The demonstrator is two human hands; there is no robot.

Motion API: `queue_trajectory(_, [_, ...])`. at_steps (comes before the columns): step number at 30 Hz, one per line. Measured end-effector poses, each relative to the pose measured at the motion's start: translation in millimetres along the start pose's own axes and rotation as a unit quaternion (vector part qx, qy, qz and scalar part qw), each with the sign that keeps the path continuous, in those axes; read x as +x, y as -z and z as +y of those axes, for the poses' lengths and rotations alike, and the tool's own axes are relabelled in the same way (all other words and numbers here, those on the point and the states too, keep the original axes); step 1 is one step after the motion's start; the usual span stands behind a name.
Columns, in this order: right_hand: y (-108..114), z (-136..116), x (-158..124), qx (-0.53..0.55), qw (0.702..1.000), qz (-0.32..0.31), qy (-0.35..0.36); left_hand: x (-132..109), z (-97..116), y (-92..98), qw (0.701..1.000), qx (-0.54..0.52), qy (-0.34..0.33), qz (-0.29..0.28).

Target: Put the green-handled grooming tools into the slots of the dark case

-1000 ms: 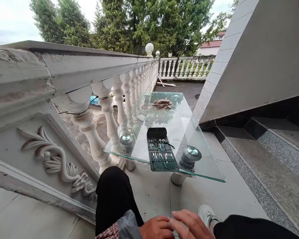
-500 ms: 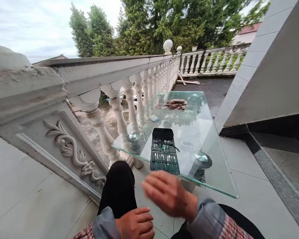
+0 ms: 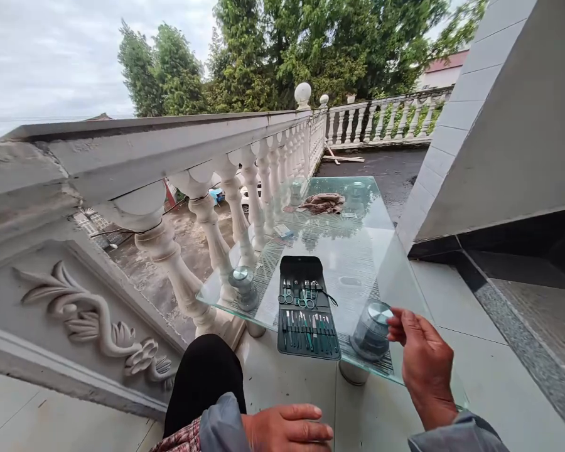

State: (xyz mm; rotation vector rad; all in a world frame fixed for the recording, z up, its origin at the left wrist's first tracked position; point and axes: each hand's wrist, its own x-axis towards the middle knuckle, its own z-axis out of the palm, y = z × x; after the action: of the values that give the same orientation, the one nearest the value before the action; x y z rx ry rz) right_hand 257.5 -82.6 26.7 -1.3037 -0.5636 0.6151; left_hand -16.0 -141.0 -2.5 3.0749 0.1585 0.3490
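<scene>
- Right hand (image 3: 426, 364) raised at the near right edge of the clear rectangular glass table top (image 3: 371, 251), fingers loosely curled and slightly apart; thumb and forefinger sit at the glass rim, actual contact can't be told. Holds nothing visible.
- Left hand (image 3: 287, 430) low at bottom of view, lying flat, fingers together and stretched out, empty, next to the black-trousered knee (image 3: 204, 376).
- Open dark green fold-out case of small metal grooming tools (image 3: 307, 307) lies flat on the glass near its front edge, between the two near table mounts, left of the right hand and apart from it. Scissors and slim tools sit in rows inside; individual tools too small to name.
- Round metal-capped table mount (image 3: 373, 329), just beside the right hand's fingertips, under the glass.
- Second round metal mount (image 3: 242, 285) at near left corner.
- Crumpled brown cloth (image 3: 323, 202) at far end of table.
- White stone balustrade (image 3: 226, 188) runs along the table's left side.
- Grey tiled floor (image 3: 287, 376) below.
</scene>
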Motion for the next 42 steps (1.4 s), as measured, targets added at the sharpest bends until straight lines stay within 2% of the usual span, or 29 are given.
queue_trajectory(3, [-20, 22, -6, -0.008, 0.999, -0.024, -0.048, 0, -17, 2.8, 0.997, 0.002, -0.006, 0.071])
queue_trajectory(6, [-44, 33, -4, -0.007, 0.996, -0.052, -0.069, 0, -35, 15.8, 0.987, 0.002, -0.016, 0.161])
queue_trajectory(9, [-60, 35, 2, -0.024, 0.993, -0.093, -0.062, 3, -60, 36.7, 0.986, -0.008, -0.017, 0.165])
queue_trajectory(13, [-66, 36, 5, -0.061, 0.985, -0.147, -0.067, 12, -93, 53.8, 0.99, -0.055, -0.029, 0.123])
queue_trajectory(16, [-66, 40, 3, -0.07, 0.976, -0.185, -0.094, 21, -108, 46.3, 0.987, -0.104, -0.072, 0.102])
queue_trajectory(21, [-62, 45, -1, -0.082, 0.967, -0.205, -0.128, 26, -108, 7.5, 0.959, -0.25, -0.107, 0.083])
queue_trajectory(22, [-61, 45, -2, -0.09, 0.966, -0.205, -0.125, 26, -107, 0.7, 0.96, -0.249, -0.122, 0.047])
queue_trajectory(23, [-60, 45, -2, -0.101, 0.966, -0.206, -0.12, 25, -107, -4.4, 0.962, -0.24, -0.128, 0.016])
queue_trajectory(24, [-59, 44, -3, -0.115, 0.965, -0.205, -0.113, 25, -107, -7.5, 0.967, -0.212, -0.143, 0.011])
queue_trajectory(27, [-56, 41, -8, -0.182, 0.958, -0.213, -0.064, 25, -110, -5.0, 0.984, -0.061, -0.16, 0.037])
queue_trajectory(29, [-53, 37, -13, -0.228, 0.946, -0.231, 0.007, 24, -112, 2.4, 0.984, 0.026, -0.165, 0.068])
queue_trajectory(32, [-46, 32, -23, -0.27, 0.919, -0.257, 0.133, 23, -113, 12.4, 0.981, 0.088, -0.141, 0.105])
queue_trajectory(36, [-35, 26, -36, -0.296, 0.884, -0.272, 0.237, 21, -112, 16.5, 0.978, 0.127, -0.132, 0.104])
queue_trajectory(39, [-27, 24, -44, -0.306, 0.878, -0.27, 0.249, 21, -111, 15.6, 0.977, 0.144, -0.127, 0.091])
queue_trajectory(42, [-20, 21, -48, -0.311, 0.893, -0.264, 0.187, 23, -110, 15.1, 0.976, 0.157, -0.125, 0.085])
